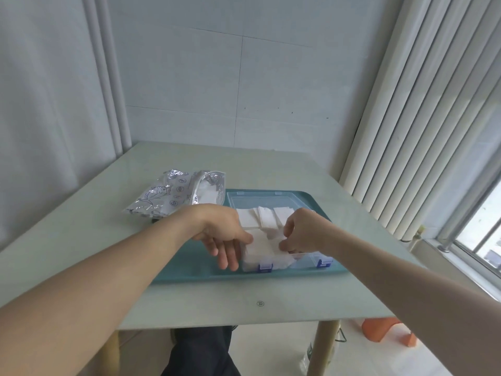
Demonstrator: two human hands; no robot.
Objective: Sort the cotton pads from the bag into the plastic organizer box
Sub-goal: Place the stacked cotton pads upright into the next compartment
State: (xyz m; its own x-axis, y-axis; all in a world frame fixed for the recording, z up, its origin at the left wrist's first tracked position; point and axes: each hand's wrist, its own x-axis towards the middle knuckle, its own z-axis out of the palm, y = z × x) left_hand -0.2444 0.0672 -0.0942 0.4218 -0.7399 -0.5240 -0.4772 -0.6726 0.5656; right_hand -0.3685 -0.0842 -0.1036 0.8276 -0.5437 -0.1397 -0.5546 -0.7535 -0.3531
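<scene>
Both hands mid-frame: left hand (226,237) spread, steadying the organizer box (295,200); right hand (301,232) pinching cotton pads (264,246) into place. Next probably the bag (173,195), upper left.

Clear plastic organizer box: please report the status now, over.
Left hand open, steadying white cotton pads. Right hand pinching them into clear plastic organizer box. Silver foil bag open, apart. Nothing blocking.

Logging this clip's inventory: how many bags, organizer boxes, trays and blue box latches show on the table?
Bag: 1
Organizer box: 1
Tray: 1
Blue latches: 2
Total: 5
The cotton pads overlap too much to count.
</scene>
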